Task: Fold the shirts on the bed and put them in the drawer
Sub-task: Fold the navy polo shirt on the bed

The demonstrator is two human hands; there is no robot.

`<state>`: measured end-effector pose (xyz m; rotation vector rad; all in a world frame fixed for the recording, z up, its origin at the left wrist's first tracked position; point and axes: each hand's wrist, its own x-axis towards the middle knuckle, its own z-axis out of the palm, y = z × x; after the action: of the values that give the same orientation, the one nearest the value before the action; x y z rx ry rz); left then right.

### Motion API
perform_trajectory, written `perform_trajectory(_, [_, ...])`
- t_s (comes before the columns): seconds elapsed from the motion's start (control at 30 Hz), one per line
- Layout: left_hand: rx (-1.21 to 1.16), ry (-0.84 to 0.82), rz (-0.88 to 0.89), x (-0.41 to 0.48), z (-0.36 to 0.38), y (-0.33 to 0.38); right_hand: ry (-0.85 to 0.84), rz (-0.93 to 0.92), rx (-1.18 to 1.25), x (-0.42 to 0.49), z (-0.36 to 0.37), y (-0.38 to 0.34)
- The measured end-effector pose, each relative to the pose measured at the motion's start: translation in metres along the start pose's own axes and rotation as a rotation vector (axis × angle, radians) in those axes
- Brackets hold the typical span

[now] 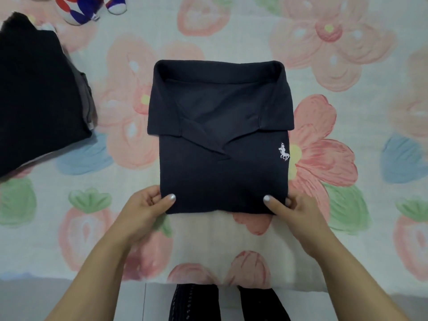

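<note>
The dark blue shirt [220, 140] lies folded in a neat square in the middle of the bed [347, 66]. My left hand [148, 205] and right hand [294, 209] each pinch a near corner, thumb on top. I think this fold is done. Next it must go in the drawer, which I cannot see. A pile of dark clothes [39, 89] sits at the left. The shirt has a small white horse and rider [283, 152], but no words.

Bare bedspread [370, 117] lay open right of the folded shirt [220, 158]; a dark clothes stack [34, 93] and toy [78, 10] crowded the upper left.
</note>
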<state>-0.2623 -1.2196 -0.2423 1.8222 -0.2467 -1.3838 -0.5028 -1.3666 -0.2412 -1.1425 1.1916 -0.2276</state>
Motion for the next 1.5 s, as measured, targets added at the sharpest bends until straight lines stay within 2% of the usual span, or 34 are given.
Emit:
perform_trajectory(0.07, [0.014,0.025,0.004,-0.002,-0.001,-0.003,0.077,0.048,0.025,0.0,-0.005,0.006])
perform_trajectory(0.13, [0.023,0.178,0.014,0.003,-0.002,-0.004,0.192,0.094,0.053,0.005,-0.009,0.005])
perform_trajectory(0.2, [0.081,0.249,0.025,0.004,0.004,-0.002,0.229,0.114,0.02,0.006,-0.012,0.007])
perform_trajectory(0.33, [0.214,0.108,-0.003,-0.005,0.02,-0.003,0.146,0.165,0.068,-0.002,-0.005,0.001])
perform_trajectory(0.4, [0.231,0.185,0.0,-0.007,0.019,-0.003,0.218,0.207,0.062,-0.002,-0.007,0.003])
perform_trajectory(0.47, [0.282,0.289,-0.017,-0.005,0.014,-0.004,0.312,0.219,-0.05,-0.002,-0.01,0.007])
perform_trajectory(0.57, [0.624,0.366,-0.102,-0.004,0.019,-0.003,0.399,0.166,-0.354,-0.006,-0.006,0.008])
perform_trajectory(0.63, [0.797,0.558,0.047,-0.004,0.026,0.007,0.595,-0.073,-0.566,-0.006,0.005,-0.004])
perform_trajectory(0.67, [0.822,0.653,0.208,-0.003,0.032,0.017,0.645,-0.232,-0.626,-0.003,0.014,-0.012])
perform_trajectory(0.73, [0.913,0.731,0.598,0.008,0.049,0.034,0.601,-0.518,-0.73,0.014,0.033,-0.028])
perform_trajectory(0.77, [0.977,0.691,0.719,0.017,0.06,0.041,0.555,-0.61,-0.815,0.026,0.042,-0.032])
perform_trajectory(0.8, [1.041,0.603,0.741,0.028,0.07,0.045,0.483,-0.642,-0.912,0.038,0.05,-0.035])
perform_trajectory(0.9, [1.232,0.29,0.505,0.067,0.085,0.047,0.188,-0.459,-1.147,0.074,0.053,-0.031])
perform_trajectory(0.93, [1.273,0.25,0.48,0.08,0.084,0.041,0.154,-0.441,-1.17,0.084,0.048,-0.025])
perform_trajectory(0.97, [1.262,0.217,0.502,0.087,0.08,0.04,0.148,-0.456,-1.175,0.089,0.044,-0.022])
perform_trajectory(1.03, [1.07,0.255,0.635,0.08,0.071,0.04,0.242,-0.509,-1.102,0.082,0.04,-0.024])
perform_trajectory(1.07, [0.926,0.373,0.677,0.074,0.065,0.041,0.367,-0.491,-1.005,0.078,0.037,-0.025])
perform_trajectory(1.1, [0.76,0.537,0.641,0.068,0.058,0.043,0.505,-0.412,-0.84,0.075,0.033,-0.029])
perform_trajectory(1.13, [0.585,0.674,0.517,0.063,0.05,0.046,0.586,-0.276,-0.636,0.072,0.026,-0.032])
perform_trajectory(1.2, [0.222,0.748,0.165,0.063,0.034,0.05,0.591,0.003,-0.237,0.072,0.012,-0.038])
perform_trajectory(1.23, [0.072,0.709,0.04,0.068,0.029,0.054,0.526,0.094,-0.072,0.076,0.007,-0.043])
perform_trajectory(1.3, [-0.132,0.554,-0.036,0.078,0.024,0.066,0.368,0.185,0.114,0.085,0.005,-0.052])
perform_trajectory(1.43, [-0.238,0.156,-0.132,0.084,0.029,0.077,0.114,0.268,0.204,0.09,0.022,-0.061])
perform_trajectory(1.5, [-0.291,0.025,-0.087,0.079,0.029,0.074,0.092,0.207,0.223,0.083,0.028,-0.07])
